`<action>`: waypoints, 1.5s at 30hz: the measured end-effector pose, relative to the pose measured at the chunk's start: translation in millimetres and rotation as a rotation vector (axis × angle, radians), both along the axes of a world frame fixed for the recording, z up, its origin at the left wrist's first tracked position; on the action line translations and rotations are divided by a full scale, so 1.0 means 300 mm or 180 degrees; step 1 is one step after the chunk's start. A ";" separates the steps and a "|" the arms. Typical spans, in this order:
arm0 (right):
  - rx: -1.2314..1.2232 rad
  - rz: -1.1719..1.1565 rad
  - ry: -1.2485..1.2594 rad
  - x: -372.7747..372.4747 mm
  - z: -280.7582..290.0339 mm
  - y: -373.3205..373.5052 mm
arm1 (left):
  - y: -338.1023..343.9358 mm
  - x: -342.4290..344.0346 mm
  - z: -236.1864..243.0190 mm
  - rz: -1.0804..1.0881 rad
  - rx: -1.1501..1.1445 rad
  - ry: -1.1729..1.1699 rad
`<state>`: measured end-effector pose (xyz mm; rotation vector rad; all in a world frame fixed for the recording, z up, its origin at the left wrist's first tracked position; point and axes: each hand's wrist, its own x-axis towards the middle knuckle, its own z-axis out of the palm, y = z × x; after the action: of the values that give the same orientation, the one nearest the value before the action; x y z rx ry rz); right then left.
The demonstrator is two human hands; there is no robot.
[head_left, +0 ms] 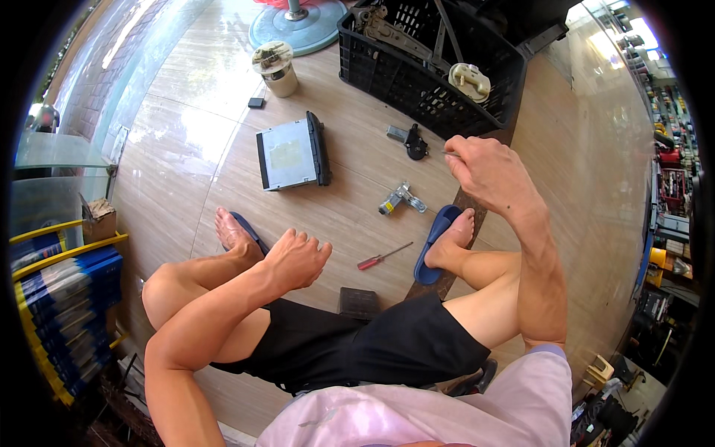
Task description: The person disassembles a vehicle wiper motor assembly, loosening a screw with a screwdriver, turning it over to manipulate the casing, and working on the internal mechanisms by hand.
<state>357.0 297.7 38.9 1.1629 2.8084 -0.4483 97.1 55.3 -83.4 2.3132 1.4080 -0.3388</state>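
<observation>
My right hand is raised over the floor at the right, thumb and fingers pinched on a thin metal piece; only its short grey tip shows. My left hand hovers near my left knee with curled fingers, and its palm side is hidden. Between my feet lies a screwdriver with a red handle. A metal bracket-like part with a yellow label rests beyond it. Farther off, near my right hand, is a black part with a grey block. A silver boxy car stereo unit with a black front sits left of these.
A black plastic crate of metal parts stands at the back. Near it are a cream cylindrical part, a small black block and a round pale-blue base. A yellow rack of blue packages is at left; stocked shelves line the right.
</observation>
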 end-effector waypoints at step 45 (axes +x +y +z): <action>-0.1192 -0.1120 -0.0792 0.328 -0.856 0.145 | 0.002 0.053 0.162 -0.0074 0.0428 0.0310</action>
<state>455.5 341.2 -218.0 1.4981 2.1914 -0.7539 112.9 55.9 -34.7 2.4526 1.4931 -0.3791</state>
